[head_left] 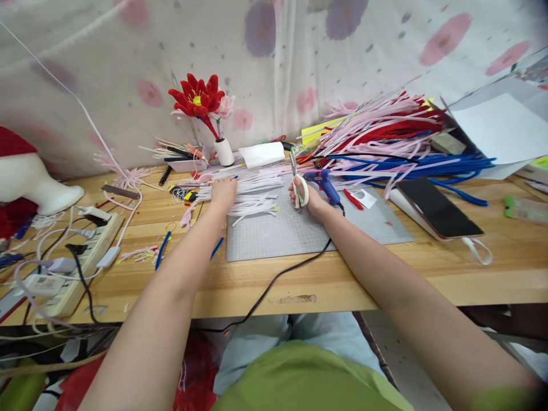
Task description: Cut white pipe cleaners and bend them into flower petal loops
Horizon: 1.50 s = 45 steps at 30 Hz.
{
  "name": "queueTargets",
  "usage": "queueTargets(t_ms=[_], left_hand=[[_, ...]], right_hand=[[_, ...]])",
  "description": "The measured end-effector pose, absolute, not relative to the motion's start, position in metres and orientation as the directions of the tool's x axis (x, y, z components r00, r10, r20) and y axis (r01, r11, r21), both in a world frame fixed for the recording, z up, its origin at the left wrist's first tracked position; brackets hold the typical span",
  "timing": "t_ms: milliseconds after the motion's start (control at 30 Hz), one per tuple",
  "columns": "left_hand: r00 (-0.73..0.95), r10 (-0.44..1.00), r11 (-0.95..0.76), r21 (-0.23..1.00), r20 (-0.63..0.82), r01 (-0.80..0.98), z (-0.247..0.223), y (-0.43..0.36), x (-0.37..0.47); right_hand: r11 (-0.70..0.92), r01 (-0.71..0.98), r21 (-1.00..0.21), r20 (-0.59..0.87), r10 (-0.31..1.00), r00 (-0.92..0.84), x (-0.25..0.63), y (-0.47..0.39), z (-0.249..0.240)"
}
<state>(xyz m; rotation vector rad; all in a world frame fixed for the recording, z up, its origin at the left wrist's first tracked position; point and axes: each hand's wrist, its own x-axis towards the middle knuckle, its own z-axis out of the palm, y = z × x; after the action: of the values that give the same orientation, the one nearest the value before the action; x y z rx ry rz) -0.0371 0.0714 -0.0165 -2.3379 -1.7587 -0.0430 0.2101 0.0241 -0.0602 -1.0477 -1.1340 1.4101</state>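
Note:
My left hand is closed over a bundle of white pipe cleaners at the left edge of the grey cutting mat; its fingertips are partly hidden. Scissors with cream handles are in my right hand, their blades pointing away toward the back of the table. More white and pale pink stems lie between and beyond the hands. Just right of the scissors rests a blue glue gun, its black cord running to the table's front edge.
At back right lies a big heap of pink, red and blue pipe cleaners. A phone sits at right. Behind my left hand stands a red flower in a white holder. A power strip with tangled cables occupies the left.

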Motion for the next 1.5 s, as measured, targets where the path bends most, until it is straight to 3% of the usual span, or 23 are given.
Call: queueTargets(t_ms=[100, 200, 333, 500, 633, 767, 867, 933, 1100, 1200, 1233, 1300, 1400, 1500], left_hand=[[0.262, 0.936, -0.239, -0.118, 0.236, 0.964, -0.01, 0.075, -0.042], [0.192, 0.911, -0.207, 0.002, 0.365, 0.978, -0.002, 0.074, -0.047], [0.051, 0.856, -0.129, 0.116, 0.514, 0.985, 0.011, 0.066, -0.049], [-0.122, 0.891, -0.002, 0.273, 0.438, 0.962, 0.021, 0.055, -0.041], [0.055, 0.923, -0.126, 0.163, 0.382, 0.979, 0.025, 0.043, -0.028], [0.277, 0.891, -0.325, 0.078, 0.361, 0.943, 0.032, 0.024, -0.014], [0.335, 0.865, -0.404, 0.123, 0.374, 0.906, 0.038, 0.014, -0.012], [0.33, 0.856, -0.425, 0.178, 0.398, 0.888, 0.04, 0.011, -0.019], [0.189, 0.871, -0.372, 0.358, 0.454, 0.856, 0.025, 0.016, -0.044], [-0.018, 0.931, -0.257, 0.689, 0.366, 0.678, 0.014, 0.016, -0.036], [-0.081, 0.963, -0.17, 0.811, 0.258, 0.56, 0.011, 0.015, -0.029], [-0.051, 0.998, -0.011, 0.957, 0.027, 0.29, 0.007, 0.011, -0.013], [0.073, 0.994, 0.083, 0.997, -0.083, -0.005, 0.005, 0.005, 0.007], [0.158, 0.977, 0.152, 0.987, -0.142, -0.05, 0.004, 0.001, 0.013]], right_hand=[[-0.057, -0.173, -0.983, -0.036, 0.991, -0.126, 0.211, 0.025, -0.062], [-0.06, -0.177, -0.982, -0.038, 0.991, -0.127, 0.211, 0.026, -0.058], [0.055, -0.05, -0.997, 0.057, 0.998, -0.033, 0.208, 0.031, -0.039], [0.15, -0.019, -0.988, 0.15, 0.988, 0.023, 0.201, 0.041, -0.011], [0.215, -0.011, -0.977, 0.215, 0.977, -0.008, 0.194, 0.045, 0.003], [0.294, 0.184, -0.938, 0.273, 0.953, -0.132, 0.184, 0.043, 0.015], [0.356, 0.381, -0.853, 0.329, 0.934, -0.137, 0.178, 0.042, 0.023], [0.368, 0.427, -0.826, 0.366, 0.926, -0.089, 0.176, 0.044, 0.027], [0.304, 0.16, -0.939, 0.31, 0.951, 0.008, 0.178, 0.055, 0.032], [0.193, -0.038, -0.981, 0.196, 0.973, -0.125, 0.174, 0.052, 0.032], [0.15, -0.1, -0.984, 0.167, 0.968, -0.188, 0.17, 0.05, 0.031], [0.071, -0.193, -0.979, 0.127, 0.946, -0.298, 0.164, 0.043, 0.029], [0.022, -0.196, -0.98, 0.097, 0.92, -0.381, 0.156, 0.036, 0.025], [0.029, -0.168, -0.985, 0.09, 0.924, -0.371, 0.152, 0.035, 0.021]])
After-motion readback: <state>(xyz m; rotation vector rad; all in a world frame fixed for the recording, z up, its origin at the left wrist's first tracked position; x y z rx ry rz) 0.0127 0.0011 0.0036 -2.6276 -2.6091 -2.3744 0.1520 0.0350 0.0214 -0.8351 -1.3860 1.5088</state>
